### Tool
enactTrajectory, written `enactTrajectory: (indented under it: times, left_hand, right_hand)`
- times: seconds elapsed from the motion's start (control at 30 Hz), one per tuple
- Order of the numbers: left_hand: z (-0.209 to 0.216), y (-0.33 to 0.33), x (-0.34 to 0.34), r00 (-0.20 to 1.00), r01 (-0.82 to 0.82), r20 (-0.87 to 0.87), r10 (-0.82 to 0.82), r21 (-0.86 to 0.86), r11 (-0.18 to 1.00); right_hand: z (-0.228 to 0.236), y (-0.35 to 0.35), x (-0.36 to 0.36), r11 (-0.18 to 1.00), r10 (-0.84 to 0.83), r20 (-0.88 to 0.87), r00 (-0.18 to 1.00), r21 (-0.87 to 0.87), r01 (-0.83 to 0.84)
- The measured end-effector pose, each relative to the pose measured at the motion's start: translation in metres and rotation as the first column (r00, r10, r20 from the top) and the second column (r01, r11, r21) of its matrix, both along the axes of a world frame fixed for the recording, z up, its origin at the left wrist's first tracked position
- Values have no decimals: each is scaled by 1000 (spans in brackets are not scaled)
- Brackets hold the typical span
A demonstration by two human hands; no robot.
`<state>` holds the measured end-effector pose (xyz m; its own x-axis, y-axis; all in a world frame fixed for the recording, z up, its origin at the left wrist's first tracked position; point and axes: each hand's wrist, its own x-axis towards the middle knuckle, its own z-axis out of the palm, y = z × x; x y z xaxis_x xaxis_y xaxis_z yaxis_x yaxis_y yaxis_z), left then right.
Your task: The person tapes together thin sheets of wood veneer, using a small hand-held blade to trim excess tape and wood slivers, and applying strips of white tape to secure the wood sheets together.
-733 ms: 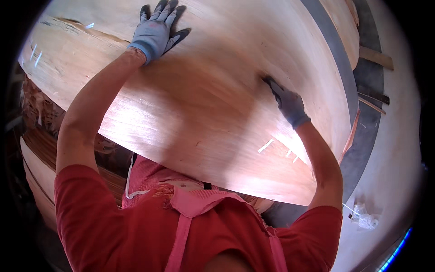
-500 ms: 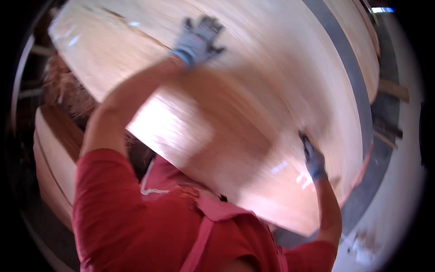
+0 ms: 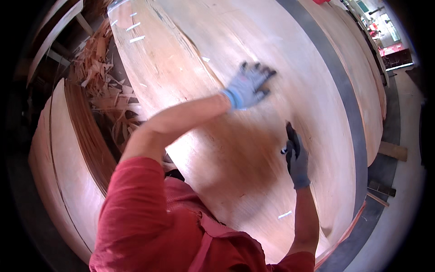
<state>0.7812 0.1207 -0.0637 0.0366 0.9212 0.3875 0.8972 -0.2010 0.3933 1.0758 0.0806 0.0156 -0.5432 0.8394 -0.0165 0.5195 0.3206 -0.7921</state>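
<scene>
A large pale wood veneer sheet point(image 3: 190, 149) spreads out before me, with a long split in its upper part and short strips of white tape point(image 3: 137, 39) stuck on it. My left hand point(image 3: 250, 85), in a grey glove with dark fingertips and a blue cuff, lies over the sheet with its fingers spread. Closer to me on the right, my right hand point(image 3: 297, 161) wears a matching glove and is closed. A small dark thing with a whitish end point(image 3: 284, 150) pokes out beside its thumb; I cannot make out its kind.
A stack of veneer point(image 3: 93, 136) stands at left. Behind it lies a heap of torn veneer scraps point(image 3: 97, 68). A dark grey band point(image 3: 337, 68) runs along the sheet's right side, with more veneer point(image 3: 362, 86) beyond. Wood blocks point(image 3: 393, 151) stick out at far right.
My left hand has moved right and nearer to me, still spread. My right hand has shifted slightly left. The whole view has turned, showing more of the scrap heap and the stack.
</scene>
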Motion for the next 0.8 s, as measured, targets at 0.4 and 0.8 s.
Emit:
enactTrajectory:
  times: [0.4,0.8]
  left_hand:
    - [-34,-44,-231,893,-376,-301,333,-94,922]
    - [-39,-44,-227,887,-389,-276,370,-17,921]
  right_hand:
    - [-25,44,-188,925,248,291,924,212,-315]
    - [-57,75,-276,757,282,618,734,327,-566]
